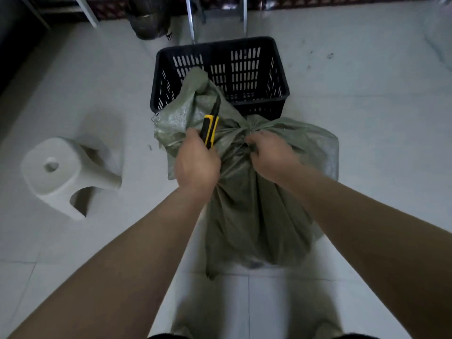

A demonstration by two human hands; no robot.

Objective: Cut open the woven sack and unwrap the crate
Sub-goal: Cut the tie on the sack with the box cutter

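A grey-green woven sack (254, 211) stands on the tiled floor in front of me, bunched and tied near its top. My left hand (197, 162) is shut on a yellow and black utility knife (209, 129), whose front end points up into the loose flap of the sack. My right hand (271, 155) grips the gathered neck of the sack at the tie. What the sack wraps is hidden by the cloth. A black slatted plastic crate (244, 69) stands open and upright just behind the sack, touching it.
A white plastic stool (66, 174) lies on its side on the floor at the left. A dark bag (149, 20) and metal frame legs (193, 18) stand at the back wall. Pale tiled floor (379, 118) stretches to the right.
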